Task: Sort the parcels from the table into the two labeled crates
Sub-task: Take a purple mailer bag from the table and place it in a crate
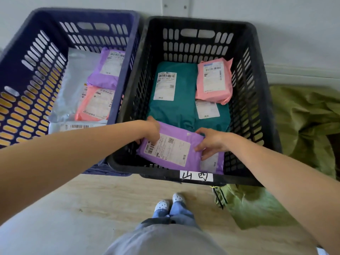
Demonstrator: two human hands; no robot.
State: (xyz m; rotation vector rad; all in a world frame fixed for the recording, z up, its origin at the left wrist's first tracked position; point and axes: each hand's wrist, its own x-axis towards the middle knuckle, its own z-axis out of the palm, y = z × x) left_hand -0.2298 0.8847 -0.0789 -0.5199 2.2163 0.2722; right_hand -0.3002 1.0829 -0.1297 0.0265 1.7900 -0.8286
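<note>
Both hands are on the purple parcel (171, 151): the left hand (151, 132) grips its left edge and the right hand (211, 142) pinches the right. It's sitting low at the near end of the black crate (261, 89). Well along, I'd say, with teal parcels (176, 107) and a pink parcel (213, 80) already in there and several more in the blue crate (27, 70). The table's out of view, so what's left is unknown. The black crate's tag (196, 176) reads 山西, handwritten; the shipping labels are too small to read.

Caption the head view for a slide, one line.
Left hand and right hand hold a purple parcel inside the black crate, next to the blue crate.
</note>
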